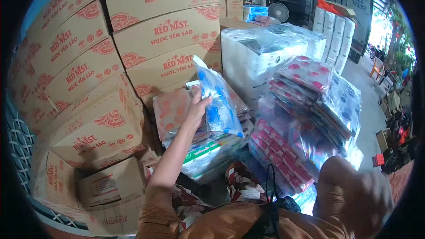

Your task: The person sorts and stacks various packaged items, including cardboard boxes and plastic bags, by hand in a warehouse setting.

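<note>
My left hand (pixel 197 109) grips the upper left edge of a clear plastic packet with blue print (pixel 222 106), held up and tilted. Under it lie a flat plastic packet with orange-red spots (pixel 171 111) and a bundle with a green stripe (pixel 206 152). At the lower right my right hand (pixel 376 192) is smeared by motion, and its fingers cannot be made out. A pile of spotted plastic packets (pixel 305 73) and pink-and-white wrapped packs (pixel 279 150) is nearest to it.
Stacked brown cartons (pixel 168 28) rise in front and to the left. An open carton (pixel 62 183) with a smaller box (pixel 113 181) inside stands at lower left. White plastic-wrapped packs (pixel 252 57) stand behind the pile. A fan (pixel 278 13) and truck (pixel 358 4) are farther back.
</note>
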The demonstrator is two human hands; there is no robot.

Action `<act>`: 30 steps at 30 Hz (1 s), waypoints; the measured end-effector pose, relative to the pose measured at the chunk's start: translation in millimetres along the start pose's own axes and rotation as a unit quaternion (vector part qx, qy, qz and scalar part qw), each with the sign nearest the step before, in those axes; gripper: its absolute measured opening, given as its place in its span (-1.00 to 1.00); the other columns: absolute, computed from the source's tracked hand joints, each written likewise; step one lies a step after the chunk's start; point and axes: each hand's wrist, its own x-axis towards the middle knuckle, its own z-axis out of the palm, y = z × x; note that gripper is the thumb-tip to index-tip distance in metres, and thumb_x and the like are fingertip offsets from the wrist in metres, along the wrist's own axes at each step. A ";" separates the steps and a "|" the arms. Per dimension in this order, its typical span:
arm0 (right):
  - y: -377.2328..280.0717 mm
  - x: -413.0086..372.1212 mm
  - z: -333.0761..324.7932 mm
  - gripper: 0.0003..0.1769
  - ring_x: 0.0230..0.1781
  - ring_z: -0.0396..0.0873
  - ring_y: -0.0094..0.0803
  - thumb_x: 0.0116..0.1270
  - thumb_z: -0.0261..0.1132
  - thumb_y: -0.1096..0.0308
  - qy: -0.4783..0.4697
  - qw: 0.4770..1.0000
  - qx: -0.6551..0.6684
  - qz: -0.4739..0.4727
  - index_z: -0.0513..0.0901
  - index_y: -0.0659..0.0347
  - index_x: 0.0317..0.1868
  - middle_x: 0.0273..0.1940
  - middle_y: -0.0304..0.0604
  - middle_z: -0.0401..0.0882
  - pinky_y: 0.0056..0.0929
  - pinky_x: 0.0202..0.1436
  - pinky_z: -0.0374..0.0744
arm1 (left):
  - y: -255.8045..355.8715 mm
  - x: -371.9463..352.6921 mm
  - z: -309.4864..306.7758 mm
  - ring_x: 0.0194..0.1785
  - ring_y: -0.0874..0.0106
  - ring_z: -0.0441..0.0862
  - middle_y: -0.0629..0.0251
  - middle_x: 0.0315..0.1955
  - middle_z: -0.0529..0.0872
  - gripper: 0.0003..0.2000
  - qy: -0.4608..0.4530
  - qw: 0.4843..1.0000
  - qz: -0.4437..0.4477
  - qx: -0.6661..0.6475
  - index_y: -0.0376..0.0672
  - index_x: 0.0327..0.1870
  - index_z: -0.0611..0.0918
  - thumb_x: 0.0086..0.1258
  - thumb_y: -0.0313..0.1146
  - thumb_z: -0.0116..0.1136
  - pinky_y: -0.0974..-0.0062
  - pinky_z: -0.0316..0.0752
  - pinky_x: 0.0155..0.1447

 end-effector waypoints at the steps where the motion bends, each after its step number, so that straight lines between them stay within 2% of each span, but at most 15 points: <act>1: -13.1 9.0 0.2 -0.78 -0.36 0.51 -0.35 0.02 0.24 0.45 0.003 0.997 0.015 -0.079 0.54 0.28 -0.27 -0.36 -0.09 0.51 -0.47 -0.31 0.45 | 0.3 6.1 -0.2 0.05 0.46 0.38 0.30 0.01 0.42 -0.47 -0.011 1.000 0.024 0.012 -0.23 0.22 0.20 0.18 -0.49 0.02 0.49 0.29 0.12; 2: -21.8 13.6 -0.5 -0.79 -0.36 0.51 -0.36 0.03 0.24 0.44 0.008 0.993 0.014 -0.118 0.54 0.27 -0.27 -0.36 -0.09 0.51 -0.47 -0.31 0.45 | -0.2 10.1 0.8 0.05 0.46 0.38 0.30 0.01 0.42 -0.47 -0.015 1.000 0.021 0.017 -0.23 0.22 0.20 0.18 -0.49 0.02 0.49 0.29 0.12; 4: -33.1 14.1 1.3 -0.80 -0.35 0.51 -0.37 0.05 0.22 0.43 0.016 0.989 -0.014 -0.145 0.53 0.27 -0.26 -0.36 -0.10 0.50 -0.47 -0.30 0.45 | 14.7 10.0 15.1 -0.09 0.56 0.42 0.36 -0.11 0.49 -0.55 -0.016 0.997 0.062 0.037 -0.23 0.14 0.31 0.19 -0.48 0.05 0.59 0.32 0.01; 10: -46.7 13.3 -11.4 -0.81 -0.34 0.49 -0.40 0.10 0.19 0.40 0.038 0.983 -0.081 -0.161 0.52 0.27 -0.25 -0.34 -0.12 0.49 -0.49 -0.29 0.44 | 55.0 10.4 74.9 -0.13 0.57 0.45 0.36 -0.15 0.51 -0.61 -0.080 0.995 0.052 0.016 -0.22 0.10 0.35 0.22 -0.48 0.01 0.59 0.37 -0.04; 16: -66.3 6.3 -16.1 -0.82 -0.32 0.48 -0.43 0.16 0.15 0.37 0.052 0.972 -0.139 -0.180 0.50 0.26 -0.24 -0.33 -0.15 0.48 -0.50 -0.28 0.43 | 89.4 18.6 165.7 -0.16 0.53 0.50 0.32 -0.18 0.52 -0.58 -0.234 0.969 0.052 -0.055 -0.20 0.11 0.29 0.21 -0.40 0.06 0.56 0.42 -0.07; 20: -85.2 6.9 -21.1 -0.82 -0.31 0.47 -0.45 0.19 0.12 0.35 0.057 0.959 -0.180 -0.210 0.49 0.25 -0.24 -0.32 -0.17 0.48 -0.51 -0.28 0.42 | 92.5 23.3 237.8 -0.16 0.49 0.52 0.27 -0.17 0.53 -0.57 -0.328 0.933 0.044 -0.139 -0.19 0.13 0.26 0.23 -0.43 0.02 0.54 0.44 -0.08; 22: -92.2 6.3 -27.8 -0.82 -0.31 0.47 -0.46 0.21 0.11 0.34 0.060 0.950 -0.205 -0.226 0.49 0.25 -0.23 -0.32 -0.17 0.47 -0.51 -0.27 0.42 | 87.3 32.6 270.4 -0.05 0.47 0.47 0.27 -0.10 0.50 -0.55 -0.385 0.906 0.020 -0.177 -0.20 0.15 0.26 0.23 -0.42 0.05 0.51 0.36 0.04; 24: -96.8 2.4 -41.5 -0.82 -0.30 0.47 -0.47 0.23 0.10 0.33 0.079 0.939 -0.235 -0.237 0.49 0.25 -0.23 -0.31 -0.18 0.47 -0.52 -0.27 0.42 | 83.5 38.0 300.1 -0.03 0.48 0.45 0.28 -0.10 0.50 -0.57 -0.422 0.882 0.025 -0.208 -0.19 0.14 0.28 0.23 -0.43 0.04 0.53 0.34 0.07; 26: -91.9 -19.1 -67.4 -0.82 -0.30 0.46 -0.48 0.25 0.08 0.32 0.147 0.924 -0.294 -0.197 0.48 0.25 -0.23 -0.31 -0.19 0.47 -0.52 -0.27 0.41 | 76.4 44.4 327.8 -0.13 0.52 0.49 0.31 -0.14 0.52 -0.57 -0.430 0.875 0.055 -0.217 -0.16 0.15 0.27 0.25 -0.42 0.02 0.56 0.44 -0.05; 27: -83.9 -32.9 -83.4 -0.82 -0.30 0.46 -0.49 0.26 0.08 0.32 0.213 0.904 -0.345 -0.139 0.48 0.25 -0.23 -0.30 -0.20 0.47 -0.52 -0.27 0.41 | 68.6 52.7 339.9 -0.10 0.53 0.47 0.33 -0.12 0.50 -0.58 -0.431 0.877 0.073 -0.201 -0.16 0.14 0.28 0.25 -0.40 0.03 0.57 0.42 -0.02; 29: -55.5 -59.3 -120.0 -0.81 -0.29 0.46 -0.50 0.28 0.07 0.30 0.346 0.827 -0.440 0.058 0.47 0.24 -0.22 -0.30 -0.20 0.46 -0.53 -0.26 0.41 | 64.2 51.4 358.2 -0.08 0.53 0.46 0.33 -0.10 0.49 -0.56 -0.452 0.856 0.065 -0.243 -0.15 0.15 0.28 0.24 -0.39 0.04 0.57 0.39 0.00; 30: -40.5 -70.8 -137.9 -0.81 -0.29 0.45 -0.51 0.29 0.06 0.30 0.366 0.792 -0.464 0.156 0.47 0.24 -0.22 -0.30 -0.21 0.46 -0.53 -0.26 0.41 | 61.2 51.6 365.6 -0.06 0.53 0.45 0.32 -0.09 0.48 -0.55 -0.461 0.850 0.074 -0.244 -0.16 0.16 0.27 0.24 -0.39 0.05 0.56 0.38 0.02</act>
